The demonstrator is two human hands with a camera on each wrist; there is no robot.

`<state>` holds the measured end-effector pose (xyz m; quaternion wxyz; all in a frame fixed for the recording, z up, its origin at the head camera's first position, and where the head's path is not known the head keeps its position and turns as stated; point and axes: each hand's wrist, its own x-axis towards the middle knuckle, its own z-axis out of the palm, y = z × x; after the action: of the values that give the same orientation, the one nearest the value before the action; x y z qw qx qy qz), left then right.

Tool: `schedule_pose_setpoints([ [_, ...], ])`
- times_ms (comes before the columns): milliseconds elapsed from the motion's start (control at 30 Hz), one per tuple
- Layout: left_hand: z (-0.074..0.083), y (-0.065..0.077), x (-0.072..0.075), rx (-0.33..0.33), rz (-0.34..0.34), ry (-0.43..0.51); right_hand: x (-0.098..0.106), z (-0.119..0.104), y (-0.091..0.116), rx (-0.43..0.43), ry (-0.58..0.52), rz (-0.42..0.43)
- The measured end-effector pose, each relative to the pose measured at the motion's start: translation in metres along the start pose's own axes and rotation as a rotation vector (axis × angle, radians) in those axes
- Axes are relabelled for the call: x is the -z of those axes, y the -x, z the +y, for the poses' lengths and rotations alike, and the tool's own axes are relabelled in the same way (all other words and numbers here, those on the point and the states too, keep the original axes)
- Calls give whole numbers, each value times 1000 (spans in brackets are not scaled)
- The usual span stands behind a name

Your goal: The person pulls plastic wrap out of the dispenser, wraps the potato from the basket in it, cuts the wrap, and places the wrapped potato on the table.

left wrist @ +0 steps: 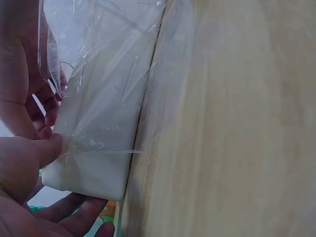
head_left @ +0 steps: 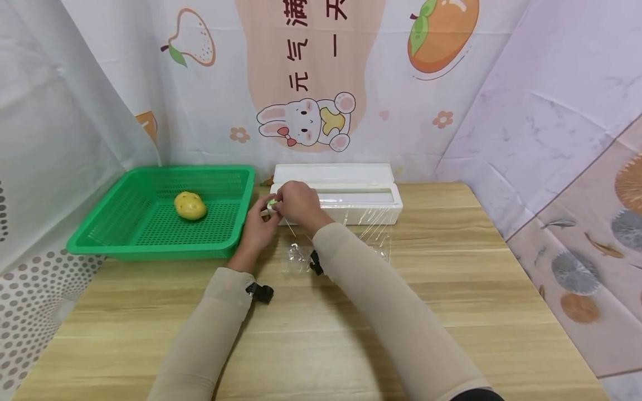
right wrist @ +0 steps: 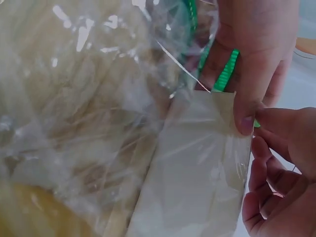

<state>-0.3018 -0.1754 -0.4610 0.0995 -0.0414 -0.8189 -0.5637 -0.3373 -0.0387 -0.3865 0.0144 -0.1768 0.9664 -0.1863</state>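
Note:
A white cling film dispenser (head_left: 351,214) stands with its lid (head_left: 333,173) raised, and clear cling film (left wrist: 118,74) hangs over its front onto the table. My left hand (head_left: 257,228) grips the dispenser's left end, thumb on the front face and fingers round the end. Right beside it, my right hand (head_left: 297,201) pinches a small white-and-green slide cutter (head_left: 272,205) at the top edge; the fingers partly hide it. In the right wrist view a yellow rounded thing (right wrist: 44,215) shows blurred through the film; my right forearm covers that spot in the head view.
To the left stands a green plastic basket (head_left: 160,250) with a yellow potato (head_left: 190,205) in it. The wooden table (head_left: 451,289) ends at a printed curtain (head_left: 200,122) behind, with more curtain at both sides. Loose film lies under my right wrist.

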Motion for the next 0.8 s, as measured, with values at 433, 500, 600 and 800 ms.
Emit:
schedule_pose_setpoints([
  [433,0,0,1,23,-1,4,1,13,1,58,-93,-2],
  [500,0,0,1,29,-4,1,1,13,1,73,-108,-6],
  [600,1,1,2,36,-8,-7,0,14,0,90,-131,-13],
  [800,2,1,2,36,-23,2,3,13,0,24,-161,-62],
])
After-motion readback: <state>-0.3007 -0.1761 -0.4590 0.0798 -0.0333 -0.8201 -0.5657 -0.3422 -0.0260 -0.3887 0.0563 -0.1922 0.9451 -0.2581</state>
